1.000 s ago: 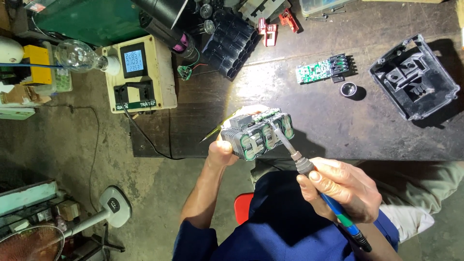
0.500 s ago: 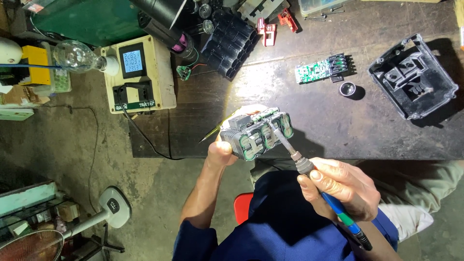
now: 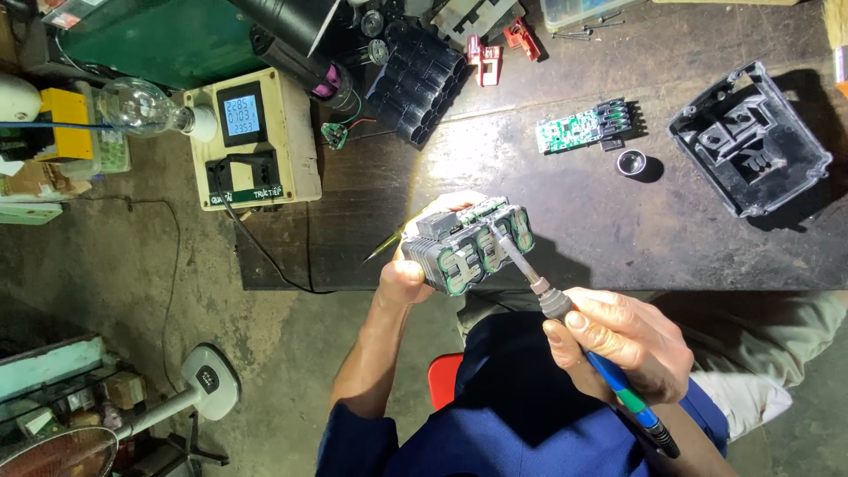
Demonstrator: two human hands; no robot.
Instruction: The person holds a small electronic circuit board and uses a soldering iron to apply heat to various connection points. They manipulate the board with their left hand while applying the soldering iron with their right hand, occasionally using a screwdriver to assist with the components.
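Dark workbench fills the upper part of my view, with bare concrete floor off at nine o'clock. At two o'clock on the bench lies a black shell, open side up, with only its moulded ribs showing inside. A clear tray sits at the twelve o'clock edge with small screws beside it; what it holds I cannot tell. At eleven o'clock a black cell holder stands with its round slots showing, and left of it a cream meter box with a lit screen and a bulb lying next to it. A green circuit board and a small round cap rest at one o'clock, well apart from my hands.

My left hand is closed around the battery pack, thumb pressed on its near end, fingers wrapped behind it, holding it off the bench edge at the centre of view. My right hand, at five o'clock, is curled tight round the soldering iron, pen-fashion, thumb and forefinger near its collar. The iron's blue and green handle runs back toward five o'clock, and its metal tip points to eleven o'clock and touches the top of the pack between the green cell ends
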